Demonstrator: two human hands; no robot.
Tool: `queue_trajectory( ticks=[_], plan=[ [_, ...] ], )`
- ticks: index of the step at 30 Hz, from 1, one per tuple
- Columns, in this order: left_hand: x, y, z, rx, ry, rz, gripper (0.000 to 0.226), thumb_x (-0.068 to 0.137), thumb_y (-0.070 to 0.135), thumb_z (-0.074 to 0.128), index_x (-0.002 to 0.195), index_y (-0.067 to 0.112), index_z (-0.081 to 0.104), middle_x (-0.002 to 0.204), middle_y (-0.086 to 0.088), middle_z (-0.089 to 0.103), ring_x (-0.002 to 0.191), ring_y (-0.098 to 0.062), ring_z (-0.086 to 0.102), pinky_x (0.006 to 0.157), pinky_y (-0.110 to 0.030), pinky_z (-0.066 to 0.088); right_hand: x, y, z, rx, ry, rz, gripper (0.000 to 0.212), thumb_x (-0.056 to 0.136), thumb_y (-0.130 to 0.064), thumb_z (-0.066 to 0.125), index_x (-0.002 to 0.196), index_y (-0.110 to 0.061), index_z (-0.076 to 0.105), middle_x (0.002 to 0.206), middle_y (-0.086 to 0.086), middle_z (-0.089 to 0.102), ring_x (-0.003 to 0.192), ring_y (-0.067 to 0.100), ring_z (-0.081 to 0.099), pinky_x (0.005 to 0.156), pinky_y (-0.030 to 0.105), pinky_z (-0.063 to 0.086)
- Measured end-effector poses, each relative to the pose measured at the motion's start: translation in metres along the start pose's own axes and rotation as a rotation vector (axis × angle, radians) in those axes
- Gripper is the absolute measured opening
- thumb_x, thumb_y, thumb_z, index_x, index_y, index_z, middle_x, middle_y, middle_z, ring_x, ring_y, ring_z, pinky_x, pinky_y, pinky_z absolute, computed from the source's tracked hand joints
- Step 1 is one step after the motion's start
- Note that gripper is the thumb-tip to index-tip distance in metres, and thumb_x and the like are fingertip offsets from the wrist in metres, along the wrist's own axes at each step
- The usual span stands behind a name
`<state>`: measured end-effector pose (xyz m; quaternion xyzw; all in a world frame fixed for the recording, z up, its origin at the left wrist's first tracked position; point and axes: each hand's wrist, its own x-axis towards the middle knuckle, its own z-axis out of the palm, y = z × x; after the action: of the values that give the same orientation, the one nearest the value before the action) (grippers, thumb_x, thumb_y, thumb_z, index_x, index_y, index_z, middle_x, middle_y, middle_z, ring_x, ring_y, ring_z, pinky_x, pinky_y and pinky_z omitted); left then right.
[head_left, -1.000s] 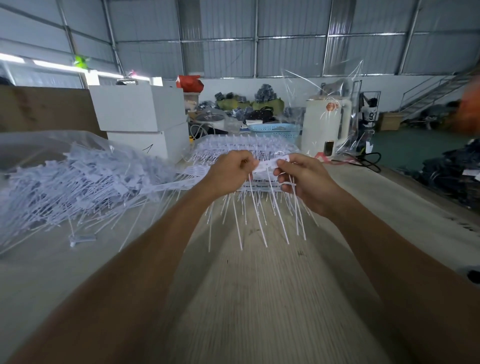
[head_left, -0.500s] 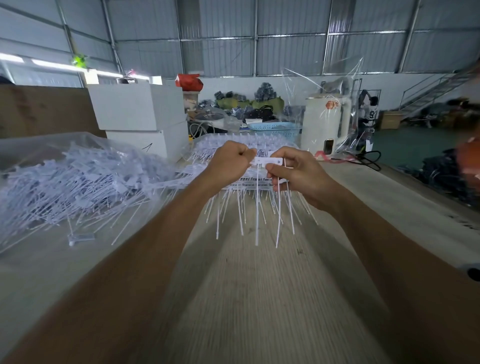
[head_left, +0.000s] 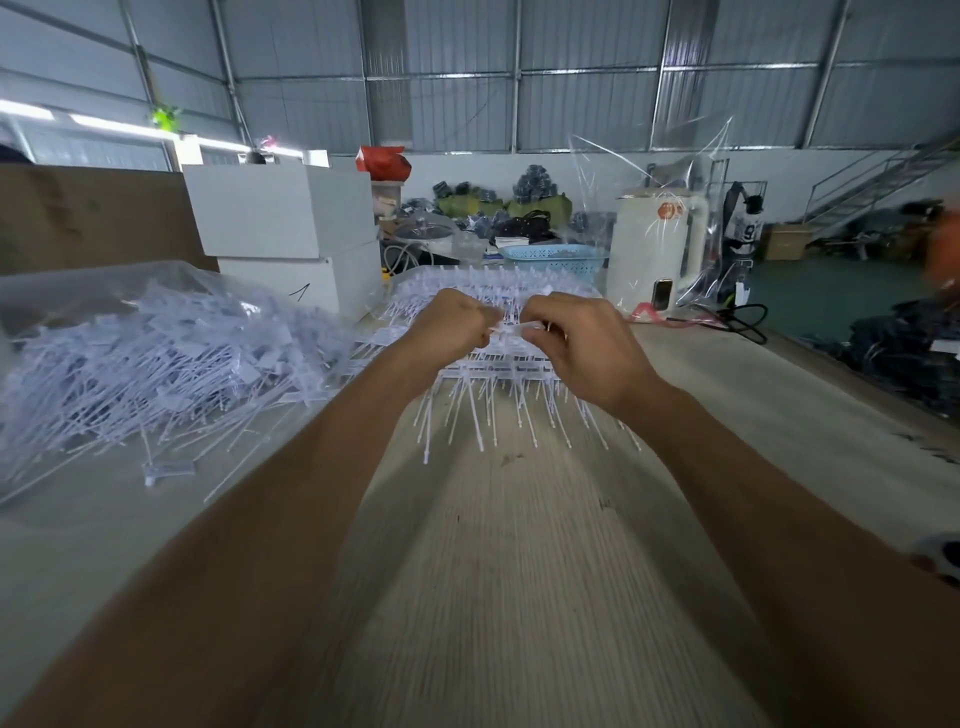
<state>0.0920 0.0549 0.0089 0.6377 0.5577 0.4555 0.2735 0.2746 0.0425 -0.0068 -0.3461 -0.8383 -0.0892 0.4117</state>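
My left hand (head_left: 451, 332) and my right hand (head_left: 587, 353) are held close together above the wooden table (head_left: 519, 571), both pinching a white plastic tag strip (head_left: 511, 328) between the fingertips. Below and behind the hands lies a stack of white plastic tag fasteners (head_left: 493, 395), their thin stems pointing toward me. Whether the strip I hold is still joined to the stack is hidden by my hands.
A big heap of loose white tags (head_left: 156, 369) in a clear plastic bag covers the left of the table; one single tag (head_left: 169, 467) lies by it. White boxes (head_left: 280, 218), a blue basket (head_left: 553, 257) and a white appliance (head_left: 654, 249) stand behind.
My hands have closed together over the strip; the white strip visible between them before is now mostly covered. The long stems that hung from the held strip no longer dangle below.
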Motion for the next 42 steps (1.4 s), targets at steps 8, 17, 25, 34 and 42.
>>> queue_trajectory(
  ticks=[8, 17, 25, 34, 42],
  plan=[
    [0.0, 0.001, -0.002, -0.036, -0.006, 0.057, 0.038, 0.098, 0.03, 0.06, 0.064, 0.014, 0.056, 0.057, 0.004, 0.058, 0.051, -0.006, 0.051, 0.067, -0.03, 0.038, 0.002, 0.001, 0.005, 0.216, 0.065, 0.185, 0.01, 0.098, -0.017, 0.063, 0.108, -0.012, 0.063, 0.085, 0.004, 0.062, 0.064, 0.017, 0.058, 0.064, 0.027, 0.043],
    [-0.003, 0.006, 0.003, -0.025, 0.007, 0.136, 0.039, 0.101, 0.032, 0.057, 0.067, 0.013, 0.055, 0.063, -0.001, 0.056, 0.048, -0.002, 0.05, 0.064, -0.028, 0.038, -0.003, 0.001, 0.009, 0.548, 0.043, 0.395, 0.029, 0.104, -0.019, 0.053, 0.133, -0.017, 0.05, 0.072, 0.002, 0.05, 0.062, 0.021, 0.043, 0.061, 0.036, 0.04],
    [-0.002, 0.002, 0.0, 0.003, 0.024, 0.156, 0.042, 0.101, 0.032, 0.058, 0.063, 0.014, 0.056, 0.057, 0.004, 0.056, 0.05, 0.0, 0.053, 0.064, -0.027, 0.042, 0.0, 0.006, 0.007, 0.704, 0.008, 0.669, 0.032, 0.101, -0.029, 0.06, 0.083, -0.004, 0.059, 0.062, 0.002, 0.048, 0.045, 0.005, 0.039, 0.05, 0.021, 0.034],
    [-0.01, 0.009, 0.009, 0.339, 0.013, 0.318, 0.046, 0.102, 0.027, 0.054, 0.062, 0.005, 0.051, 0.063, -0.02, 0.053, 0.062, -0.027, 0.059, 0.069, -0.032, 0.047, -0.013, 0.029, 0.01, 0.535, -0.076, 0.724, 0.039, 0.096, -0.028, 0.068, 0.065, -0.01, 0.052, 0.059, 0.003, 0.045, 0.047, 0.007, 0.04, 0.05, 0.018, 0.034],
    [-0.011, 0.023, 0.011, 0.348, 0.027, 0.408, 0.048, 0.103, 0.029, 0.053, 0.059, 0.009, 0.048, 0.058, -0.012, 0.051, 0.054, -0.014, 0.051, 0.061, -0.027, 0.036, -0.031, 0.044, 0.017, 0.48, -0.049, 0.768, 0.047, 0.092, -0.03, 0.073, 0.051, -0.013, 0.055, 0.059, 0.01, 0.051, 0.046, 0.01, 0.039, 0.053, 0.025, 0.031]
  ],
)
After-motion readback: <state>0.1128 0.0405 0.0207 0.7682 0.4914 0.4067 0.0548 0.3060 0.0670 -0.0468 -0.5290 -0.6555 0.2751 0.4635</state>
